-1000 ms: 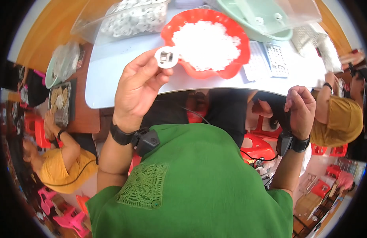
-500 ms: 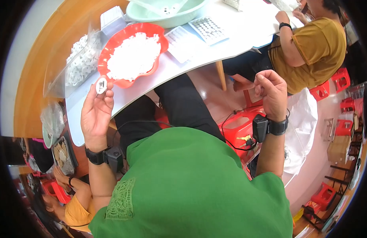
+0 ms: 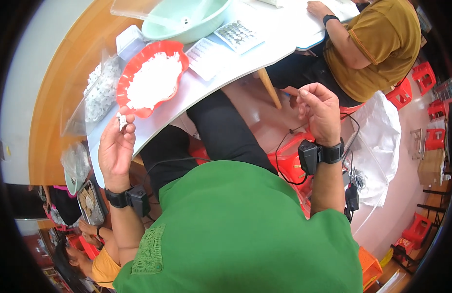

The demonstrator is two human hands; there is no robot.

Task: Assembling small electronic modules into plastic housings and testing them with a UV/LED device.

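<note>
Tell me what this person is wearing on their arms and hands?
Both hands are bare, with no gloves. The left hand has a black wristband with a small black box on it. The right hand has a black strap with a black box too, and thin black cables hang from it. The shirt is green.

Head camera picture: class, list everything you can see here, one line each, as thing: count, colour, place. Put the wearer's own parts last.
table: one, white, top of the picture
scalloped dish: one, red, table's left part, full of small white pieces
basin: one, pale green, behind the dish
clear bag: one, holds white pieces, left of the dish
part trays: two, flat, right of the dish
co-worker: one, mustard shirt, seated top right
stools: several, red, right edge
small part: one, white, pinched in left fingertips
left hand: raised by the table edge, black wristband
right hand: fingers curled, black wristband; contents cannot be seen
</note>
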